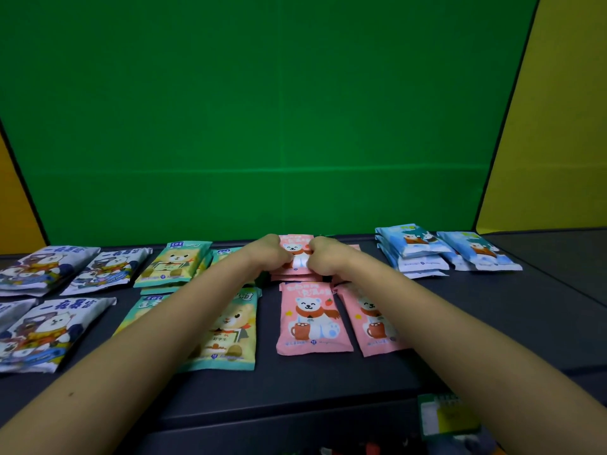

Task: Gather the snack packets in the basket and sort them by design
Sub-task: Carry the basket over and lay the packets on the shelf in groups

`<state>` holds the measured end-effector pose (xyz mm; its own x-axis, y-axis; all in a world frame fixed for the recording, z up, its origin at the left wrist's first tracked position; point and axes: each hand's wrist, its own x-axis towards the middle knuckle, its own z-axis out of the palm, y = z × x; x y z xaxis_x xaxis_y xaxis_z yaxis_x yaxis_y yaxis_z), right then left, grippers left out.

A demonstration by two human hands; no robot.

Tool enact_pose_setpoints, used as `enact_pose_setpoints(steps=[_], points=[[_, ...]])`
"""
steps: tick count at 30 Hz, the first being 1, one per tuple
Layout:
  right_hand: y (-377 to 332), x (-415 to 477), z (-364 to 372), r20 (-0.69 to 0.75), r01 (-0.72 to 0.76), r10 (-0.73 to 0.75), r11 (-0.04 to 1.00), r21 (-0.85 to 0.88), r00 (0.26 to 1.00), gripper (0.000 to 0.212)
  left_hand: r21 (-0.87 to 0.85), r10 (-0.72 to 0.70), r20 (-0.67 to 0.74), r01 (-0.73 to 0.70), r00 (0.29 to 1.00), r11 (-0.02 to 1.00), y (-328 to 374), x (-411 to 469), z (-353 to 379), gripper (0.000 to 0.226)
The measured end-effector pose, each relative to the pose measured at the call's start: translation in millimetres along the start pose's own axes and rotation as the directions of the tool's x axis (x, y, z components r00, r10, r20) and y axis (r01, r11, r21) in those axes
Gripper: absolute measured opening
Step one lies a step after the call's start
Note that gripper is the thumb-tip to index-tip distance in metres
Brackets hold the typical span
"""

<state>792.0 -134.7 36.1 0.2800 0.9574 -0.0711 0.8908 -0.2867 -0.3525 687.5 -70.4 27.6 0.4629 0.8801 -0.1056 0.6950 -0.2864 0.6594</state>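
Observation:
Snack packets lie in groups by design on a dark table (pixel 492 323). White-and-navy bear packets (pixel 52 330) are at the left, teal-yellow bear packets (pixel 230 336) left of centre, pink polar-bear packets (pixel 312 320) in the middle, light-blue packets (pixel 417 247) at the far right. Both arms reach far forward. My left hand (pixel 272 252) and my right hand (pixel 325 254) grip the two sides of the top packet of a pink stack (pixel 297 247) at the back of the table. No basket shows clearly.
A green backdrop (pixel 262 110) rises right behind the table's far edge, with yellow walls on both sides. A green-and-yellow object (pixel 446 415) sits below the table's front edge at the lower right, partly hidden by my right arm.

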Motion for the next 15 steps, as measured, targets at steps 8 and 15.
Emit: enact_pose_setpoints(steps=[8,15], points=[[32.1,-20.5,-28.5,-0.410,0.136,-0.122,0.991,0.005,0.904,0.035,0.234,0.328,-0.229,-0.275,0.917,0.932,16.5,-19.6,-3.8,0.034],[149.9,-50.2,-83.7,-0.605,-0.085,0.164,0.984,0.157,0.779,0.026,0.130,0.467,-0.049,-0.457,0.883,0.880,65.6,-42.2,2.6,0.014]])
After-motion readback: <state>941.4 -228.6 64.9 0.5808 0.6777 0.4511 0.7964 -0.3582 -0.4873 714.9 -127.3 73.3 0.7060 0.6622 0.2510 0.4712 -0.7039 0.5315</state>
